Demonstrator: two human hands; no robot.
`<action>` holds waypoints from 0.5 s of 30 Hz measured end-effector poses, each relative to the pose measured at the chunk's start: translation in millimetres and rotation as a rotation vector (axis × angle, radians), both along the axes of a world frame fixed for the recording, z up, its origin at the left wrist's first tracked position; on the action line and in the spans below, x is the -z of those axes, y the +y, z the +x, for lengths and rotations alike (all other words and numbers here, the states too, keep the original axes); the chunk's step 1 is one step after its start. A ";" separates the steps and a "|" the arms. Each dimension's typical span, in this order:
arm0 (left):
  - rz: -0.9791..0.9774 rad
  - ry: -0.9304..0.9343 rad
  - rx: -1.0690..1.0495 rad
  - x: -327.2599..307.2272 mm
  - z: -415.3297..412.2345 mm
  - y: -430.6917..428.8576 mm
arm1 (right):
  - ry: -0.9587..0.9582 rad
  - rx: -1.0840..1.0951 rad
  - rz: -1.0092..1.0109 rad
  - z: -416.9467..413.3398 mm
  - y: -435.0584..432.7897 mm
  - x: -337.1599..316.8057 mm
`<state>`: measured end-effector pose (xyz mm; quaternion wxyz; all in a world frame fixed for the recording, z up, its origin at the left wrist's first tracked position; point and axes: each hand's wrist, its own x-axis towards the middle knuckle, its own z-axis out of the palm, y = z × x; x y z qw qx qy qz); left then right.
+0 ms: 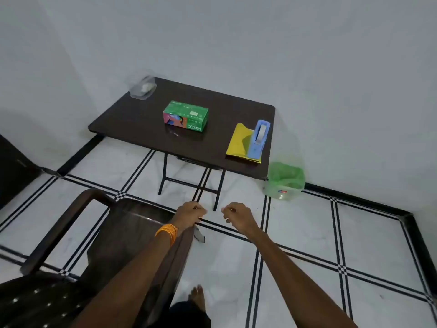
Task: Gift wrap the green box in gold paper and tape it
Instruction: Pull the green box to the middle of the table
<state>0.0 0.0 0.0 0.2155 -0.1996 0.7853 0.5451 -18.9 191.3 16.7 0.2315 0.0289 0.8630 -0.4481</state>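
Green cardboard box (185, 119) lies near the middle of the dark brown folding table (224, 110). Folded gold paper (237, 142) lies at the table's right edge, with a blue tape dispenser (259, 138) standing on it. Left hand (191, 213): fingers curled at the arm of a brown plastic chair (132, 228); grip cannot be confirmed. Right hand (236, 215): fingers loosely curled, empty.

Worktop (146, 124): dark brown, on black folding legs, set in the corner.
Centre: the green box (185, 119) sits flat.
Right front: gold paper (238, 143) lies at the edge, with a blue tape dispenser (259, 138) standing on it.
Far left corner: a clear container (142, 87), something white inside.
Floor (307, 233): white tiles with black lines, carrying the worktop, a brown chair (132, 233) and a green-lined bin (285, 182).
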 end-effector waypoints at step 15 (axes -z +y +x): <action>0.034 0.044 -0.461 10.1 -186.8 -54.1 | -0.024 -0.288 -0.021 -241.3 -93.2 24.4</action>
